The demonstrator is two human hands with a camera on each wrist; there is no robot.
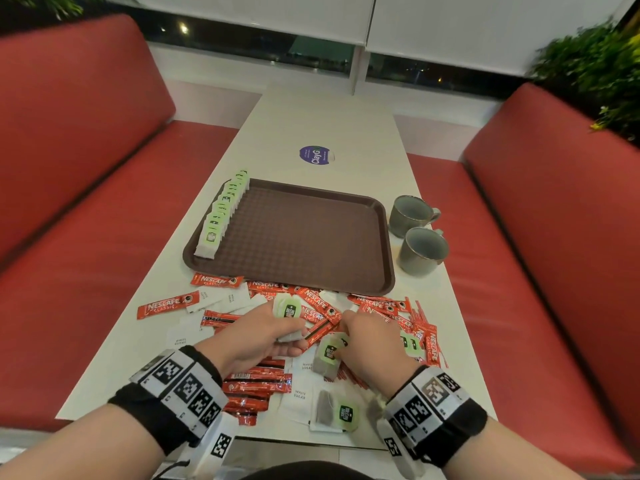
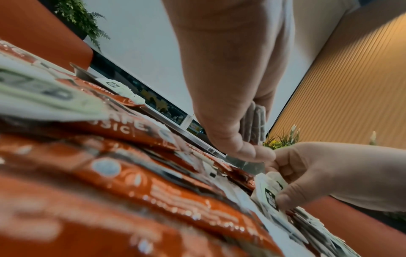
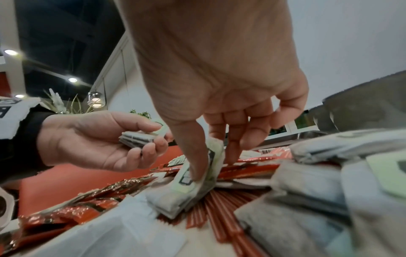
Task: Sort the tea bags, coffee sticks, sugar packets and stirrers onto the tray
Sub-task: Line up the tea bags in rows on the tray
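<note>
While head cam hides it, wrist cams show both hands, L (image 3: 103,139) & R (image 3: 219,107), pinching tea bags (image 3: 186,187).

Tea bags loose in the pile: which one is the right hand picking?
The tea bag beside the left hand, pinched by the right hand; the other loose ones lie untouched nearer the table edge.

Two grey mugs (image 1: 417,233) stand side by side on the white table (image 1: 322,123), near a round purple sticker (image 1: 315,154). Red benches (image 1: 69,161) flank it, with a green plant (image 1: 595,71) at the right.
</note>
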